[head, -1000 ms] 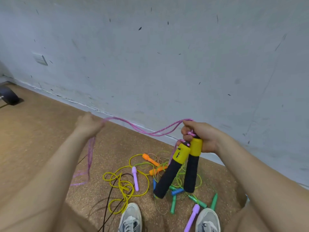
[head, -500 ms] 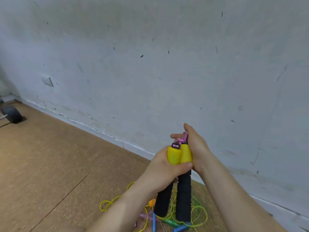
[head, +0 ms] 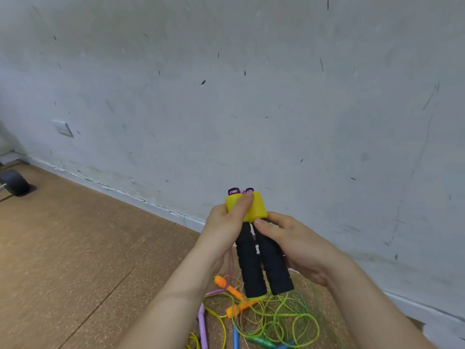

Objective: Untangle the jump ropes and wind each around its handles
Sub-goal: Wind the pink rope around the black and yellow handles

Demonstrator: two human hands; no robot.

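Brown cork-look floor meets a scuffed grey wall w/ pale skirting. Far left sits a dark wheel-like object, partly cut off, w/ a wall plate above it. At centre, raised in front of the wall, are two jump rope handles side by side: black foam grips, yellow caps. The left hand clasps the caps, thumb across the front. The right hand wraps the foam, thumb in front, fingers curled behind. A pink rope hangs blurred under the left hand. On the floor below lies a tangle: orange handles, purple handle, green rope, and a blue handle cut off at btm edge.
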